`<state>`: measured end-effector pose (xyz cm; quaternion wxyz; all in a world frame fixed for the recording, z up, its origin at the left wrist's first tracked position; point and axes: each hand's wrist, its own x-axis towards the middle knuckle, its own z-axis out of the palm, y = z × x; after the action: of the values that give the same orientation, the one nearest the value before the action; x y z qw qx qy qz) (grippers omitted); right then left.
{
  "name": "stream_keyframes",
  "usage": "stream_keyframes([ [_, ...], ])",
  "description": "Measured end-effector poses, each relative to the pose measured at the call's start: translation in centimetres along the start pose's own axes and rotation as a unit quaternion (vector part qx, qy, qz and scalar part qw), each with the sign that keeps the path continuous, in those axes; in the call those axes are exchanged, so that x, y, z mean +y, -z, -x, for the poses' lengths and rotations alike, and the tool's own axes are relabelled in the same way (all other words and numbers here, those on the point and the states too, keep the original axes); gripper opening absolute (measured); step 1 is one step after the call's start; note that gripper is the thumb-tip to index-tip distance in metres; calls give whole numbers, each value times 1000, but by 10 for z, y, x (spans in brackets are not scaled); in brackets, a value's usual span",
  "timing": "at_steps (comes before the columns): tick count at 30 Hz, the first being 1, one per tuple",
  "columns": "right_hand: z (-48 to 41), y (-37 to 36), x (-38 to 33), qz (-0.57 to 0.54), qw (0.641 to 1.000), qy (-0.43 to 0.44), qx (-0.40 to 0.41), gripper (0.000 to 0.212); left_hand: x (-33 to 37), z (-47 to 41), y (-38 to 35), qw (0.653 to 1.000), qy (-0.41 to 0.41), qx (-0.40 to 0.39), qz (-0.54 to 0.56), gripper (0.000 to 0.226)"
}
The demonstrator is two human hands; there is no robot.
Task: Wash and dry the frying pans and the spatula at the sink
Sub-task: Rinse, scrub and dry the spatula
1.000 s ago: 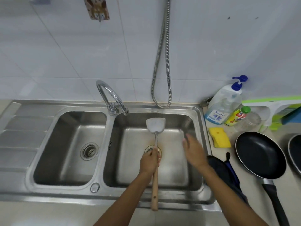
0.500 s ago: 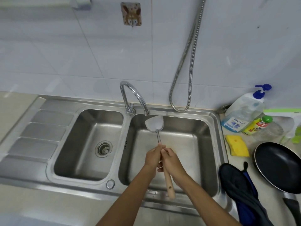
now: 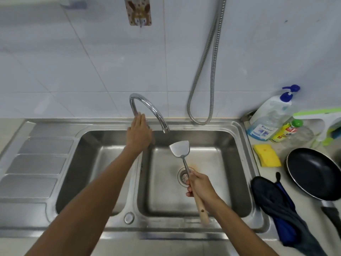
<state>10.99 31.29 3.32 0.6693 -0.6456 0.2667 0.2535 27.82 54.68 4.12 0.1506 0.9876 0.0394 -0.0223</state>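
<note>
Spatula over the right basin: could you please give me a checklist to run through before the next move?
1. Right hand grips the spatula by its wooden handle: ok.
2. Left hand rests on the faucet at its base: ok.
3. Spatula blade lined up under the spout: cannot tell; it looks slightly off to the right.
4. Water running: not ok, no stream visible.
5. Drain of the right basin uncovered: ok.
6. Sponge beside the basin, likely within reach: ok.
</note>
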Motion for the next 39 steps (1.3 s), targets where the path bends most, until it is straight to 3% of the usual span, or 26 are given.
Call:
stream_keyframes([
  [5, 2, -5, -1, -60, 998, -29, 6, 27, -16, -14, -3, 997, -46, -28, -54, 64],
  [13, -15, -21, -6, -88, 995, -43, 11, 27, -25, -11, -3, 997, -80, -5, 23, 42],
  [16, -23, -31, -8, -83, 995, -44, 14, 22, -25, 6, -6, 995, -96, 11, 30, 46],
  [19, -31, -39, -8, -86, 995, -50, 16, 19, -37, 20, -18, 996, -40, -2, 76, 72],
  [22, -34, -45, -7, -93, 994, -57, 13, 20, -50, 36, -33, 995, -24, -31, 93, 81],
  [32, -26, -49, 6, -90, 994, -60, -1, 18, -45, 62, -41, 989, 1, -47, 141, 85],
  [36, -20, -43, 14, -98, 993, -63, -3, 20, -32, 81, -53, 976, 54, -58, 204, 90],
  [39, -17, -39, 19, -98, 993, -64, 5, 22, -18, 104, -77, 969, 94, -89, 211, 76],
])
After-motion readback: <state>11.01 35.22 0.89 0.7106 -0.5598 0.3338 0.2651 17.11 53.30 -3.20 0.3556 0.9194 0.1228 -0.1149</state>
